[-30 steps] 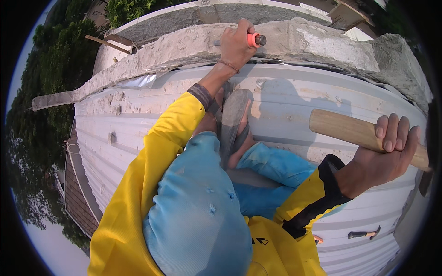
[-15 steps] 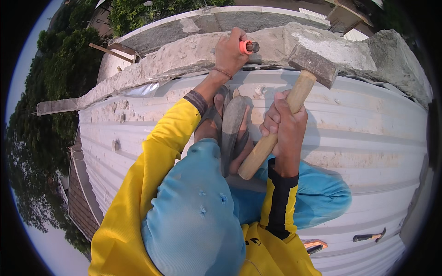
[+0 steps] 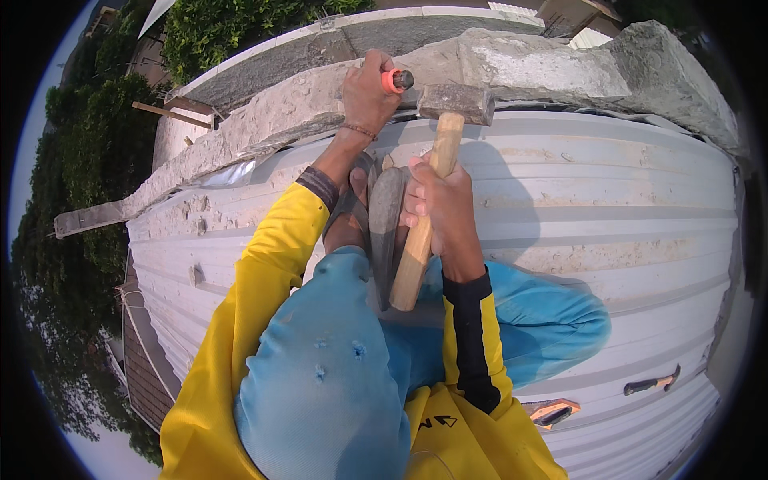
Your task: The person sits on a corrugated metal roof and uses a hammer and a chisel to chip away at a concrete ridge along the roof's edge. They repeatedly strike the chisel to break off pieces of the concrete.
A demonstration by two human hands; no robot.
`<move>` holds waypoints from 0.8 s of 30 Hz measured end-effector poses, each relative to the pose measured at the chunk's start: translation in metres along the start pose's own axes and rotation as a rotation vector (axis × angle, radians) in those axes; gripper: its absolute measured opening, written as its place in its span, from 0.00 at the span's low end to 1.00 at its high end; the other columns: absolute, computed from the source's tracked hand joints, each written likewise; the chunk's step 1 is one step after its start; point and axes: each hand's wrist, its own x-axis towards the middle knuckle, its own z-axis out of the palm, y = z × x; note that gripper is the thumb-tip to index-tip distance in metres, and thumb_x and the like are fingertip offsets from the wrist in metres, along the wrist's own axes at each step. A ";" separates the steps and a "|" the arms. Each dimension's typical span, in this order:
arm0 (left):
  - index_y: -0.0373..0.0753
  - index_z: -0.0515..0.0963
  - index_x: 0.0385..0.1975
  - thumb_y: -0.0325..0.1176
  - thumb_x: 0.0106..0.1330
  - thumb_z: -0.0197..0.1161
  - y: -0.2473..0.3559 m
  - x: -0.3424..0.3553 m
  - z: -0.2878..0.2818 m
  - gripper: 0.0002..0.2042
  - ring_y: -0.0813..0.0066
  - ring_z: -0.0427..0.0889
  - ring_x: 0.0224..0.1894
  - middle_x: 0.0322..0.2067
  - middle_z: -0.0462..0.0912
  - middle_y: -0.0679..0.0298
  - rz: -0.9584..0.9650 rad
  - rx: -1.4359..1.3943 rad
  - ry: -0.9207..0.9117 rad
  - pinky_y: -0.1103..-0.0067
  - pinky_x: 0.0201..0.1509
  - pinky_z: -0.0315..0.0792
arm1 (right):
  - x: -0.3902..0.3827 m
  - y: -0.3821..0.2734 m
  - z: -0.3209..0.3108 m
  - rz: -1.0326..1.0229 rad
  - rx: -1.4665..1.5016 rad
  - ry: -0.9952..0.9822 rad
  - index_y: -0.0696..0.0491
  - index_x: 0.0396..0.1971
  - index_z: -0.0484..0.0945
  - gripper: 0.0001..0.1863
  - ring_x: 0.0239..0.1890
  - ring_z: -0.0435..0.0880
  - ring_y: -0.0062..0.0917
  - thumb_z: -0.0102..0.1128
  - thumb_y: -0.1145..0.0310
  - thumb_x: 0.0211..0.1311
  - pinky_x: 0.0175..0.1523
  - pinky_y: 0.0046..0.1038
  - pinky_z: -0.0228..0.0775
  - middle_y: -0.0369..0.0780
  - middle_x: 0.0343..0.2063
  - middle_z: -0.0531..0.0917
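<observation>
My left hand [image 3: 362, 98] is closed round a chisel [image 3: 404, 80] with an orange grip guard, held at the rough concrete ledge [image 3: 544, 70]. My right hand [image 3: 436, 200] grips the wooden handle of a heavy club hammer [image 3: 454, 104], whose blocky steel head is just right of the chisel's top, a small gap between them in the picture. Below both hands are my sandalled feet [image 3: 382, 232] and my blue-trousered legs [image 3: 544, 320].
I sit on white corrugated roofing [image 3: 608, 216] with scattered rubble. At lower right lie a saw [image 3: 556, 413] and a small claw hammer [image 3: 650, 382]. A wall [image 3: 400, 26] runs behind the ledge. Trees [image 3: 80, 168] and a tiled roof [image 3: 136, 344] are off to the left.
My right hand has swung the club hammer inward from the far right, up toward the chisel. My left hand, with the chisel, has shifted slightly left in the picture.
</observation>
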 end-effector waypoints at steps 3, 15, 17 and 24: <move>0.44 0.71 0.34 0.28 0.53 0.69 0.003 -0.004 -0.001 0.13 0.52 0.82 0.29 0.24 0.81 0.60 -0.030 0.017 -0.013 0.64 0.34 0.73 | -0.031 -0.024 -0.016 -0.208 0.031 0.058 0.50 0.36 0.66 0.07 0.11 0.62 0.12 0.57 0.71 0.68 0.15 0.21 0.60 0.29 0.16 0.64; 0.44 0.72 0.34 0.33 0.53 0.71 0.010 -0.012 0.007 0.14 0.53 0.79 0.30 0.25 0.80 0.61 -0.016 0.051 -0.025 0.63 0.37 0.71 | -0.015 -0.043 0.008 -0.809 0.261 0.115 0.55 0.31 0.68 0.06 0.13 0.67 0.17 0.53 0.72 0.68 0.21 0.27 0.64 0.33 0.14 0.68; 0.44 0.72 0.34 0.33 0.54 0.71 0.018 -0.010 0.001 0.14 0.52 0.79 0.30 0.25 0.80 0.61 0.018 0.020 -0.044 0.62 0.37 0.70 | -0.002 -0.011 0.002 -0.345 -0.163 -0.007 0.56 0.33 0.68 0.08 0.10 0.65 0.16 0.58 0.71 0.65 0.16 0.24 0.60 0.33 0.15 0.69; 0.45 0.70 0.34 0.28 0.48 0.71 0.005 -0.018 0.001 0.17 0.57 0.79 0.29 0.24 0.79 0.64 -0.010 0.071 -0.066 0.66 0.40 0.66 | -0.058 -0.051 -0.018 -0.405 0.005 0.067 0.51 0.36 0.67 0.07 0.12 0.62 0.11 0.58 0.69 0.69 0.15 0.19 0.60 0.29 0.16 0.64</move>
